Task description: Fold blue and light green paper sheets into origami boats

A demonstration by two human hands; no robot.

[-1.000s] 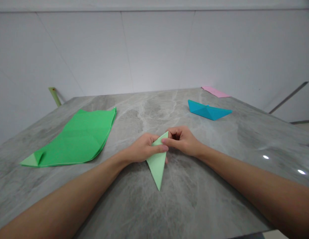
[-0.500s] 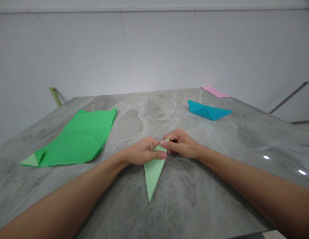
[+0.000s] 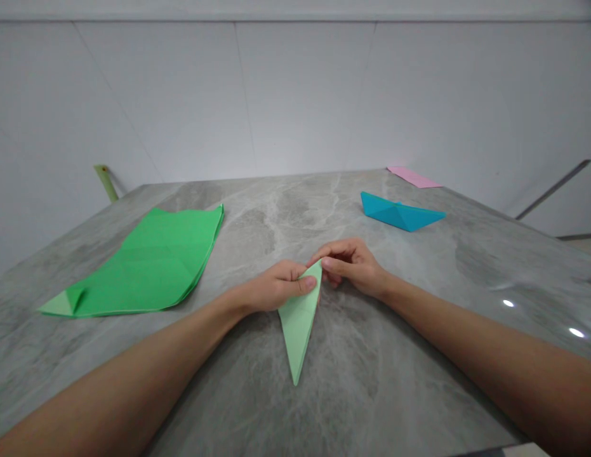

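Grey marble-look tabletop (image 3: 371, 387). Left side: large green folded paper sheet (image 3: 143, 263), pale corner flap pointing toward the left edge. Far right: blue origami boat (image 3: 398, 216), lying on its side, well in from the edge. Pink paper (image 3: 413, 177) at the far edge, right of centre. Centre: pale green folded paper point (image 3: 299, 330), table contact unclear.

No readable text, labels, brands, numbers or signs anywhere.

Left hand (image 3: 275, 287), right hand (image 3: 353, 268), bare forearms (image 3: 133, 374)
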